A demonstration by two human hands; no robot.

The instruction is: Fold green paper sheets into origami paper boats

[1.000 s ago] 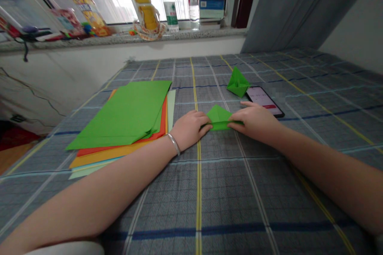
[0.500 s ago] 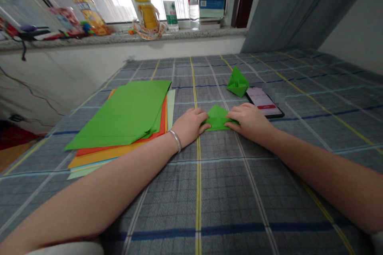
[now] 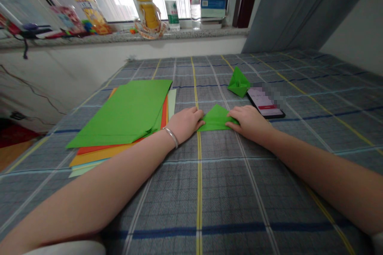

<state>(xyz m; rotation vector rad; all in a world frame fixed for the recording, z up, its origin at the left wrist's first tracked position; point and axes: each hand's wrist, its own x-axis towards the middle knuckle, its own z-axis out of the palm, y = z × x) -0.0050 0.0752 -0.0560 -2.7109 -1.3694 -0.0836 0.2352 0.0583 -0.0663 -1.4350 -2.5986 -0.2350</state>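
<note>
A folded piece of green paper (image 3: 216, 118), roughly a triangle with its point away from me, lies on the checked cloth between my hands. My left hand (image 3: 186, 122), with a silver bangle at the wrist, pinches its left corner. Fingers and thumb of my right hand (image 3: 249, 121) close on its right end, covering that corner. Behind the paper stands a folded green paper shape (image 3: 238, 83), peaked at the top. Left of my left hand, a stack of coloured sheets has a large green sheet (image 3: 125, 111) on top, with orange, yellow and pale green edges below.
A phone (image 3: 265, 102) with a lit screen lies just beyond my right hand. On the windowsill (image 3: 185, 36) at the back stand plastic bottles (image 3: 171, 6), a yellow cup (image 3: 149, 12) and stacked boxes (image 3: 213, 6). A grey curtain (image 3: 284, 8) hangs at the right.
My left hand has slid a little left along the folded paper, so more of its left side shows. My right hand stays at the right end.
</note>
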